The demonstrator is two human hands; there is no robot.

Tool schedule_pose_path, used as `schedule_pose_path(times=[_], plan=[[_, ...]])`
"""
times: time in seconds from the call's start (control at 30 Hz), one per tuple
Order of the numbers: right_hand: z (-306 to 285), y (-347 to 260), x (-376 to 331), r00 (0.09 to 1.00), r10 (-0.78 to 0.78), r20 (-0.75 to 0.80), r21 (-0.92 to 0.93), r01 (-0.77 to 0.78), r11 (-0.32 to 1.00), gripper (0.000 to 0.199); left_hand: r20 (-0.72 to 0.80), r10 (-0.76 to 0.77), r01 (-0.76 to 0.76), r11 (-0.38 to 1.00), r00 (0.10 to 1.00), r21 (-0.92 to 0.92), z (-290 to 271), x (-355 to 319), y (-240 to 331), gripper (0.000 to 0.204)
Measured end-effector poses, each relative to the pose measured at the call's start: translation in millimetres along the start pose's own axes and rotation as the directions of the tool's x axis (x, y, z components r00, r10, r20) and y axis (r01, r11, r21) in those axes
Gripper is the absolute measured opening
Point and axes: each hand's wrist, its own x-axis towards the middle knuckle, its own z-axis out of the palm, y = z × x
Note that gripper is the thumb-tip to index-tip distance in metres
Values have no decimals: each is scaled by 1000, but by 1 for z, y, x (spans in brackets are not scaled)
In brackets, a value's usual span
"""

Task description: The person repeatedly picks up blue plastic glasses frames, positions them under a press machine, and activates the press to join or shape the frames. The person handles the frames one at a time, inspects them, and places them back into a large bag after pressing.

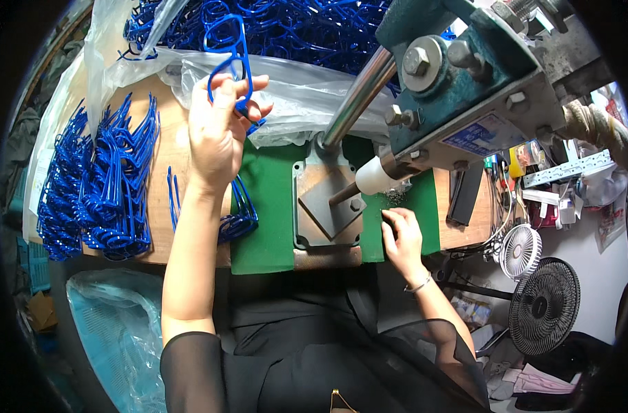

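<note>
My left hand (219, 134) is raised over the far left side of the bench, its fingers closed on a blue eyeglass frame (233, 58). The frame stands on end above the fingers, with no lenses visible. On the green mat (266, 199) rests my right hand (403, 239), thumb and curled fingers apart, with nothing visible between them. Just beyond its fingertips lies a small heap of tiny metal parts (394, 195). Between my hands stands a green hand press (465, 89) with a steel post and a square base plate (335, 206).
Bundled blue eyeglass frames (111, 182) lie at the left, and several more (238, 219) sit beside my left forearm. A big pile of blue frames (300, 31) on clear plastic fills the back. Fans (545, 306) stand at the right, and a plastic-lined blue basket (114, 330) is below left.
</note>
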Motion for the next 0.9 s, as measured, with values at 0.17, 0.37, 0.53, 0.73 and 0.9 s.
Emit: schedule_pose_path(times=[0.17,0.37,0.53,0.73,0.9], plan=[[-23,-6,-8,957,266,120,249,-288,925,28,138,54,-42,995,989,-87,21,-12,57,26],[-6,-11,-6,996,70,58,-237,-55,970,35,-2,-195,185,926,981,330,60,-86,51,53],[-31,3,-1,999,39,-2,-101,-39,994,29,-47,-186,191,919,981,346,79,-128,32,80],[-12,24,-3,907,405,115,174,-420,891,7,71,-282,254,931,957,263,85,-135,12,88],[-5,16,-3,942,335,-9,113,-332,937,6,74,-387,349,888,919,300,72,-152,14,84]])
